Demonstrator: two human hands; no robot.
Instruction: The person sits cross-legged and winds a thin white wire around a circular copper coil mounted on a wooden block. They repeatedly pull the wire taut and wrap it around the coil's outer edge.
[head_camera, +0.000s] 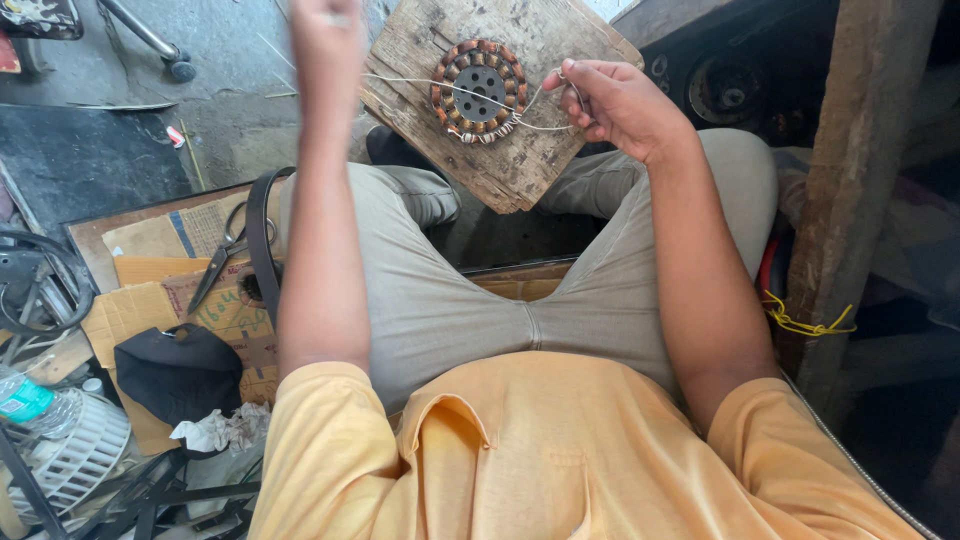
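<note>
Two hands stretch thread across a copper coil ring (478, 90).
Right hand (612, 103) pinches thread (420, 82) beside the ring, keeping it taut; left hand (325, 45) raised, fingers blurred, grip unclear.

The board (520, 150) is rough, weathered wood; the coil ring (478, 90) shows glossy copper wire on dark metal; the string (420, 82) looks matt.

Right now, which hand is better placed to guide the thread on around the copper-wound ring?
Probably the right hand: it pinches the white thread just beside the wound ring on the wooden board. The left hand is raised higher and farther off, pulling the thread taut, partly out of frame.
</note>
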